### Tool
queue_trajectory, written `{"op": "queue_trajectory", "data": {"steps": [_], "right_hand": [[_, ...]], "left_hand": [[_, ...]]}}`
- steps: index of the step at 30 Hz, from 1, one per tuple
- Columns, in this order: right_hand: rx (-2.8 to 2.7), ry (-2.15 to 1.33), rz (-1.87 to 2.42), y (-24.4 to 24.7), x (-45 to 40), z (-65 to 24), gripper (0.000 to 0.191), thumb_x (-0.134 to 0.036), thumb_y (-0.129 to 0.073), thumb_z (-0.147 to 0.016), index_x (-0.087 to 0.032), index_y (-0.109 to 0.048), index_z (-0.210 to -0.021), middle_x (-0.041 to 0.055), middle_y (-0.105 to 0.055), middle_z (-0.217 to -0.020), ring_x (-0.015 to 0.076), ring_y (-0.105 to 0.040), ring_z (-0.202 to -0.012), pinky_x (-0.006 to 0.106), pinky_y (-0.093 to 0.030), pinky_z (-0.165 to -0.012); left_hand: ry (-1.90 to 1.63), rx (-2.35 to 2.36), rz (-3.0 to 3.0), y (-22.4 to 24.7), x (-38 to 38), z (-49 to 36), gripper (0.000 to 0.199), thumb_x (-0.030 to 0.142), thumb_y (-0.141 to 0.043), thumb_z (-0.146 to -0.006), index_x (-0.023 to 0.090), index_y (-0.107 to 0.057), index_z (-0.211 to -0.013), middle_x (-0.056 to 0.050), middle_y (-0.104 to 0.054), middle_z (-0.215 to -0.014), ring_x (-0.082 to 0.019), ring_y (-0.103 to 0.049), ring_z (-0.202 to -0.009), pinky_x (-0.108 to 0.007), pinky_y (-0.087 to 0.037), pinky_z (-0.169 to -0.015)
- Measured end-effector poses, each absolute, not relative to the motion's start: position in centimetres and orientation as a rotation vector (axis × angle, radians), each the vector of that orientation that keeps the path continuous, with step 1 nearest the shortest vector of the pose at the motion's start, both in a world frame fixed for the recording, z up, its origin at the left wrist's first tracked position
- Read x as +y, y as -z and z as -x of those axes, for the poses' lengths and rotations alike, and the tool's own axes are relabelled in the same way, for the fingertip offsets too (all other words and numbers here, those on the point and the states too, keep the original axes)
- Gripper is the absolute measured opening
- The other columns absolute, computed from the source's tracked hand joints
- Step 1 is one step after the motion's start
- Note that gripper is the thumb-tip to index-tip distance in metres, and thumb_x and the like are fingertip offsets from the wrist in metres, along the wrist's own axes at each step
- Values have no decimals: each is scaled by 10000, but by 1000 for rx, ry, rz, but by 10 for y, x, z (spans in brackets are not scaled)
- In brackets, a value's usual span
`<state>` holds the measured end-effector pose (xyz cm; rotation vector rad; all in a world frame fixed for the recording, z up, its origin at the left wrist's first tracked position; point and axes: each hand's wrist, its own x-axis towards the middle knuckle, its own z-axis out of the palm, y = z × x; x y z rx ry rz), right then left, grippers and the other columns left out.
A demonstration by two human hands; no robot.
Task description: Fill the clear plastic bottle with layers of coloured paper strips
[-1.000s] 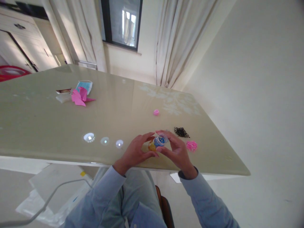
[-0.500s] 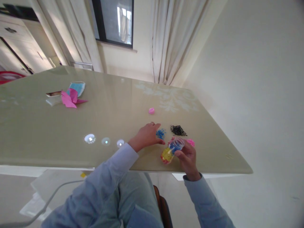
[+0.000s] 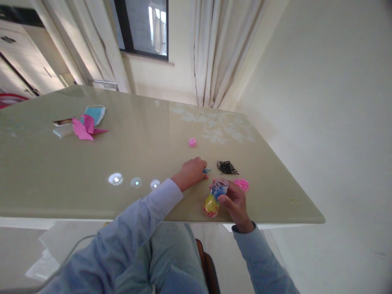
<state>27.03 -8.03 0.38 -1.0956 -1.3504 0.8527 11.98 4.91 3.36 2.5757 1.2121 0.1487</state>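
Observation:
My right hand (image 3: 236, 202) grips a small clear bottle (image 3: 215, 197), tilted slightly, with its open mouth up. Red, yellow and blue pieces lie in layers inside it. My left hand (image 3: 192, 173) is just to the left, its fingers closed on a pinch of thin blue rubber bands (image 3: 207, 170) at the table top. Some blue ends stick out past the fingertips; the rest is hidden by the hand. A pile of black rubber bands (image 3: 227, 167) lies beyond the bottle. Behind my right hand is a pile of pink rubber bands (image 3: 241, 184).
A pink cap (image 3: 192, 142) sits farther back on the glossy table (image 3: 137, 151). At the far left lie a pink folded paper (image 3: 85, 127), a blue face mask (image 3: 96, 114) and a small card (image 3: 63, 122). The table's front edge is close to my lap.
My left hand's fingers have closed over the blue rubber bands, which were spread between thumb and fingers. The bottle in my right hand has become more upright. The view has shifted slightly.

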Motion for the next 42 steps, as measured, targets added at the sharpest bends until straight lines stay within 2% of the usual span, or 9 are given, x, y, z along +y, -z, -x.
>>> {"op": "queue_trajectory", "data": {"steps": [6,14,20,24,27,29,36,39,42], "right_hand": [[-1327,-868,1048,0,-77,-271,424,-525,-781,-784,-214,-740,-1069,82,-761,-971,248,-725,-861,371,-593,-789],[-1300,-855,1056,0,-74,-269,418,-524,-780,-785,-209,-745,-1058,89,-775,-960,248,-726,-836,381,-596,-771],[-1285,-852,1016,-2,-72,-264,369,-482,-799,-783,-228,-759,-1046,68,-779,-929,220,-727,-801,353,-595,-762],[-1278,-836,1033,-3,-70,-259,380,-489,-802,-777,-217,-760,-1039,72,-779,-919,225,-728,-812,353,-595,-769],[-1271,-843,1054,-4,-68,-256,398,-503,-802,-772,-210,-758,-1038,76,-780,-914,227,-729,-805,355,-597,-762],[-1266,-849,1061,-4,-66,-254,406,-512,-803,-766,-207,-759,-1029,78,-780,-906,228,-728,-796,355,-598,-751],[-1255,-842,1074,-5,-62,-249,367,-500,-802,-768,-220,-769,-1003,66,-772,-913,224,-718,-817,353,-589,-778],[-1250,-853,1073,-5,-61,-248,351,-489,-803,-770,-227,-771,-1002,63,-772,-933,223,-716,-832,351,-585,-786],[-1237,-878,1079,-6,-59,-247,353,-470,-811,-766,-238,-769,-1029,58,-774,-961,218,-716,-855,343,-579,-806]], "left_hand": [[-165,1185,-2542,-36,53,-111,156,271,-672,-869,179,-761,-959,-117,-721,-1018,-260,-670,-1003,-333,-513,-851],[-301,1159,-2453,-29,59,-101,211,209,-577,-921,134,-770,-958,-148,-746,-1034,-256,-677,-998,-357,-491,-913],[-463,1152,-2266,-29,66,-91,197,185,-604,-896,136,-781,-965,-108,-773,-976,-206,-690,-926,-304,-495,-895],[-533,1134,-2121,-28,67,-86,154,155,-644,-847,124,-785,-903,-82,-770,-868,-170,-689,-795,-272,-520,-821],[-557,1128,-1974,-27,67,-85,136,137,-649,-834,113,-777,-876,-52,-741,-748,-130,-658,-616,-237,-536,-672],[-574,1115,-1871,-26,67,-86,127,111,-646,-827,111,-769,-861,-38,-727,-721,-114,-650,-568,-211,-530,-596],[-655,1068,-1557,-28,66,-85,111,32,-659,-804,104,-725,-751,-7,-670,-624,-111,-650,-548,-199,-551,-536],[-679,1011,-1394,-34,60,-81,74,53,-669,-836,94,-715,-793,-23,-698,-686,-108,-682,-607,-205,-590,-597],[-766,836,-925,-44,52,-76,56,51,-684,-851,95,-713,-834,-40,-735,-801,-85,-708,-698,-171,-601,-691]]}}
